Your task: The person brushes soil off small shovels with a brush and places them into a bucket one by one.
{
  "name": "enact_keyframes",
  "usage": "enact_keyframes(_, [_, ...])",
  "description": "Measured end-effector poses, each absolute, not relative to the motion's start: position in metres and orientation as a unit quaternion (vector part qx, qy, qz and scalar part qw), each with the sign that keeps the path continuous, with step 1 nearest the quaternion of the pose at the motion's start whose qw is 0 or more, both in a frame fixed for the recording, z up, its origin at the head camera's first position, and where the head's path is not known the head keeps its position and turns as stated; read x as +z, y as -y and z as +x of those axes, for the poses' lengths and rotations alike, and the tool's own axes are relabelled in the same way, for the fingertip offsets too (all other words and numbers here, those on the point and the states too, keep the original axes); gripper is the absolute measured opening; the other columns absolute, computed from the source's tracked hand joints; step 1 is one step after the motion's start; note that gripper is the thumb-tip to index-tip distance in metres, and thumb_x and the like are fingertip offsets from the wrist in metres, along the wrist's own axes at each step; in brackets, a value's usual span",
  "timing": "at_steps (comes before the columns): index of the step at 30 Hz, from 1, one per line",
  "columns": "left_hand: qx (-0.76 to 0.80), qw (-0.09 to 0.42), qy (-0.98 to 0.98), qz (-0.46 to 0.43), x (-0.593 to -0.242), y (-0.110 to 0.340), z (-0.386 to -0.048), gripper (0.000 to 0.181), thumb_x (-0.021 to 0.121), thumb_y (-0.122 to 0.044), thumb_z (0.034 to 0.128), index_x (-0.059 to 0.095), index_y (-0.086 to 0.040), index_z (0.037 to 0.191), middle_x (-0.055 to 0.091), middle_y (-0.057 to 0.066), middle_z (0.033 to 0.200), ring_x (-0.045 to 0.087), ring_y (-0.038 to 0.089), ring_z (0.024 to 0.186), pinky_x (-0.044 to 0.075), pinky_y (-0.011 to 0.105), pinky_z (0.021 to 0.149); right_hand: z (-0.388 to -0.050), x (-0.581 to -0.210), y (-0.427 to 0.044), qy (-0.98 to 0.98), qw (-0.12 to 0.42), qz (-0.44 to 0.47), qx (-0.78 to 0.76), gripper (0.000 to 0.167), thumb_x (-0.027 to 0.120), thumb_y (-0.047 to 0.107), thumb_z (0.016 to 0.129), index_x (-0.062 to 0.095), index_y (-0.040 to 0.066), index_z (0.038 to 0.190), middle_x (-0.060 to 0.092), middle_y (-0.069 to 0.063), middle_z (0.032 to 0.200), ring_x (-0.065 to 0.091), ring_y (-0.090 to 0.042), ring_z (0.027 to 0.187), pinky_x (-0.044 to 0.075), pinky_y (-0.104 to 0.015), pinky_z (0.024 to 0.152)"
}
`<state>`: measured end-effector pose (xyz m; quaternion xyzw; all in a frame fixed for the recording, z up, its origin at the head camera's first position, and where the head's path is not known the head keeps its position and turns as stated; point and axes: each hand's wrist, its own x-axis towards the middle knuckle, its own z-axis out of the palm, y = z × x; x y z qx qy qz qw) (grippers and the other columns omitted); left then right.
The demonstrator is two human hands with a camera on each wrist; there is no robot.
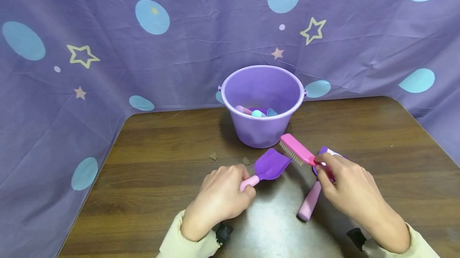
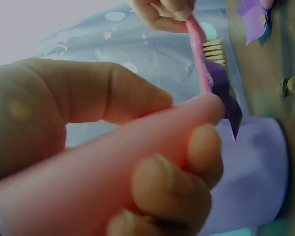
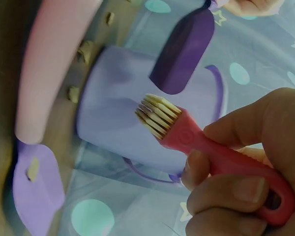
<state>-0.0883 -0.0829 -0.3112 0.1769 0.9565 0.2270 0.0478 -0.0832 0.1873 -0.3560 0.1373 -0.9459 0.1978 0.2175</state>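
My left hand grips the pink handle of a small purple toy shovel, its blade held above the table. The same shovel shows in the right wrist view. In my right hand is a pink brush with pale bristles, pinched by its handle. The brush head is near the shovel blade, bristles facing it. Under my right hand a second purple shovel lies on the table, its pink handle toward me. A brown bit rests on its blade.
Behind the hands stands a purple bucket with several toys inside, among them a pink handle. Small brown bits lie on the wooden table. A purple patterned cloth hangs behind.
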Motion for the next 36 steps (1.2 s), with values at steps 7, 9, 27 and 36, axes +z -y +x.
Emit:
enact_keyframes(7, [0.34, 0.131, -0.911, 0.195, -0.323, 0.08, -0.095, 0.006, 0.06, -0.017, 0.0816, 0.064, -0.017, 0.078, 0.055, -0.009, 0.061, 0.049, 0.008, 0.056, 0.041, 0.027, 0.053, -0.077, -0.343, -0.193, 0.941, 0.23, 0.126, 0.212, 0.021, 0.067, 0.01, 0.079, 0.067, 0.021, 0.097, 0.04, 0.014, 0.065, 0.034, -0.003, 0.052, 0.025, -0.025, 0.046])
enact_keyframes(9, [0.383, 0.165, -0.886, 0.201, -0.329, 0.081, -0.097, 0.009, 0.057, -0.015, 0.0857, 0.065, -0.012, 0.084, 0.057, -0.007, 0.061, 0.05, 0.007, 0.055, 0.042, 0.026, 0.052, -0.075, -0.34, -0.194, 0.94, 0.231, 0.125, 0.218, 0.023, 0.067, 0.01, 0.078, 0.068, 0.02, 0.099, 0.039, 0.014, 0.065, 0.033, -0.002, 0.052, 0.024, -0.025, 0.046])
enact_keyframes(27, [0.619, 0.327, -0.704, 0.119, -0.351, 0.082, -0.093, 0.023, 0.07, -0.009, 0.082, 0.06, 0.0, 0.1, 0.06, 0.007, 0.069, 0.049, 0.011, 0.041, 0.039, 0.023, 0.034, -0.062, -0.332, -0.184, 0.917, 0.249, 0.172, 0.259, 0.027, 0.066, 0.007, 0.077, 0.065, 0.023, 0.098, 0.042, 0.018, 0.068, 0.038, 0.0, 0.054, 0.028, -0.015, 0.051])
enact_keyframes(36, [0.604, 0.276, -0.738, 0.117, -0.355, 0.076, -0.093, 0.015, 0.06, -0.005, 0.0869, 0.061, 0.002, 0.1, 0.063, 0.016, 0.073, 0.052, 0.014, 0.049, 0.044, 0.024, 0.041, -0.058, -0.34, -0.173, 0.895, 0.238, 0.247, 0.285, 0.04, 0.071, 0.004, 0.073, 0.068, 0.018, 0.11, 0.053, 0.018, 0.082, 0.039, 0.004, 0.057, 0.03, -0.012, 0.052])
